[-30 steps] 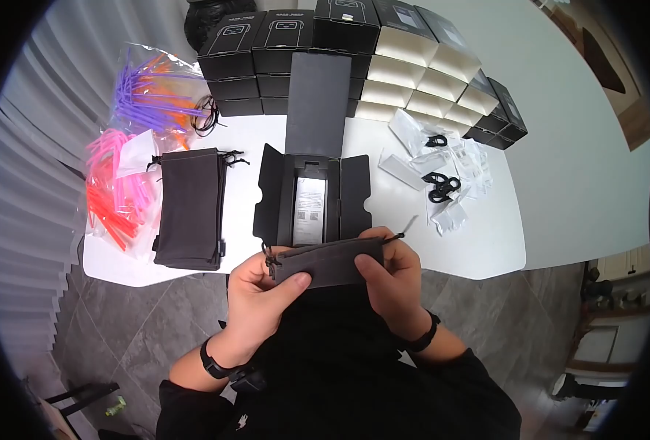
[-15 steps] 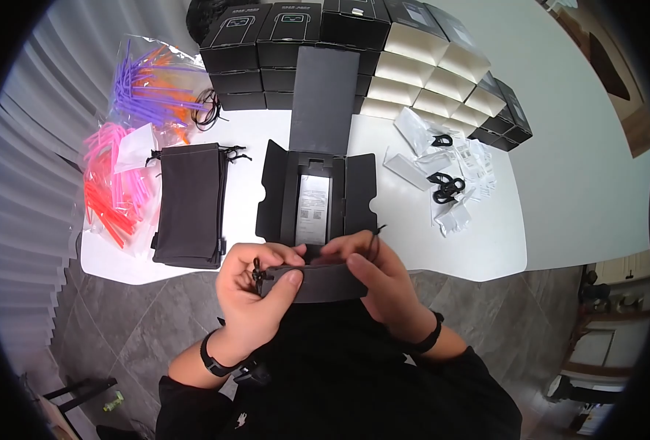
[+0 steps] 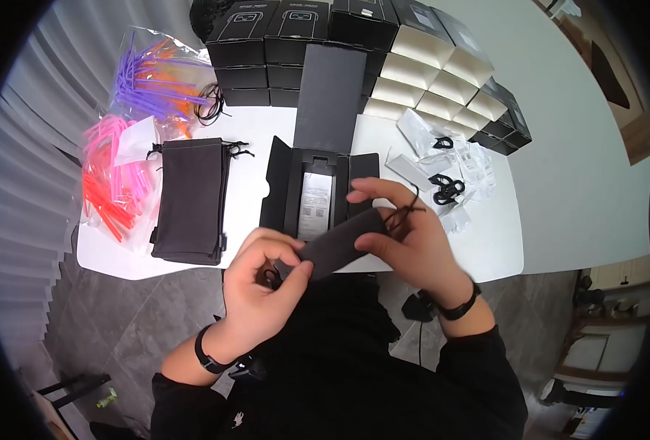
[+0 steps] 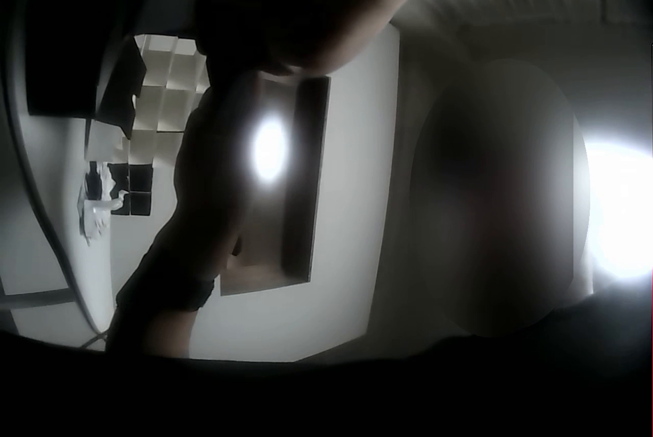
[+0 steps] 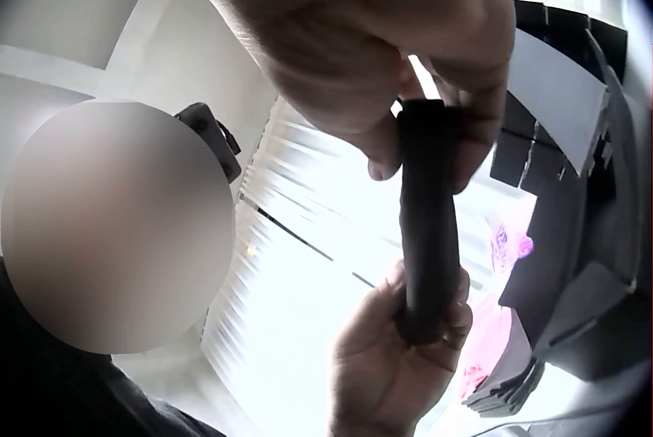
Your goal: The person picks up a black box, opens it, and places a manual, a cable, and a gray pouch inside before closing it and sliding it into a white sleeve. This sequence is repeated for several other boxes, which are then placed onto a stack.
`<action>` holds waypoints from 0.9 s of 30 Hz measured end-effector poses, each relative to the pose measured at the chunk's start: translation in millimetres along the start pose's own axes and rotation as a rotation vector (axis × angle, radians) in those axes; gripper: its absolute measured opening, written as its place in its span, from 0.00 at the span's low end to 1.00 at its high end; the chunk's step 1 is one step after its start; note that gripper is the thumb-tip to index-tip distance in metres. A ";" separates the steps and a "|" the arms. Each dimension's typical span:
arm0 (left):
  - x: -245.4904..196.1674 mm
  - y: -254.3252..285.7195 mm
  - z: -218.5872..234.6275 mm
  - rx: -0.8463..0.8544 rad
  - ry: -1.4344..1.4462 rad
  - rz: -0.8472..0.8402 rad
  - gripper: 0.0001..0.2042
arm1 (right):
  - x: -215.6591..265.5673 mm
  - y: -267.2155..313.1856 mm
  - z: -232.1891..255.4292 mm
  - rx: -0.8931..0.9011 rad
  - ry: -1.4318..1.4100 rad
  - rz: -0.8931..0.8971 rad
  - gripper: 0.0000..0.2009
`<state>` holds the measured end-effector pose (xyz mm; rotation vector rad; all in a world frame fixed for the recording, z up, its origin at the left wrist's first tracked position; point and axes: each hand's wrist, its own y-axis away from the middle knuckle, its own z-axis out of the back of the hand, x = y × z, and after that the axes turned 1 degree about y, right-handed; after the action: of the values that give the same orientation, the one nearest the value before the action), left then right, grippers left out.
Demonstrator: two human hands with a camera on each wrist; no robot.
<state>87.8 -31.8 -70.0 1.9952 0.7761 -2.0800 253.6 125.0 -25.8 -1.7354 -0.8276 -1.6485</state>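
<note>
A dark grey drawstring pouch [image 3: 337, 246], folded into a narrow bundle, slants between both hands in the head view. My left hand [image 3: 261, 273] pinches its lower-left end between thumb and fingers. At the upper-right end, beside the black cords [image 3: 406, 211], my right hand [image 3: 424, 246] grips it. The right wrist view shows the pouch [image 5: 429, 228] edge-on, with a hand at each end. Just beyond it stands an open black box [image 3: 281, 183], lid raised, with a printed white slip [image 3: 315, 202] inside. The left wrist view is dark, its hand mostly in shadow.
More dark pouches [image 3: 191, 202] lie stacked at left, by bags of purple and orange sticks [image 3: 152, 84] and pink and red ones [image 3: 112, 176]. Black boxes [image 3: 240, 44] are piled along the back. Small clear packets and black cables [image 3: 448, 189] lie at right on the white table [image 3: 486, 242].
The pouch has gone from level to slanting, its right end raised. My right hand has moved up and right, its fingers now spread more. The left hand keeps its hold.
</note>
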 end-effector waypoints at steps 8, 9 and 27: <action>-20.2 -57.5 -7.5 -0.044 -0.141 -0.144 0.11 | 81.2 -89.3 19.9 0.234 0.630 0.068 0.18; -18.8 -60.1 -3.9 -0.011 -0.252 -0.119 0.12 | 82.5 -97.4 16.2 0.211 0.604 0.032 0.18; 37.0 -48.7 -25.6 0.420 -1.135 -0.188 0.08 | -28.3 -152.5 31.3 0.684 1.142 0.112 0.20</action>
<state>84.7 30.4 -92.8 0.5239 0.2875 -3.0650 153.2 243.8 -54.8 -0.2411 -0.5680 -1.6405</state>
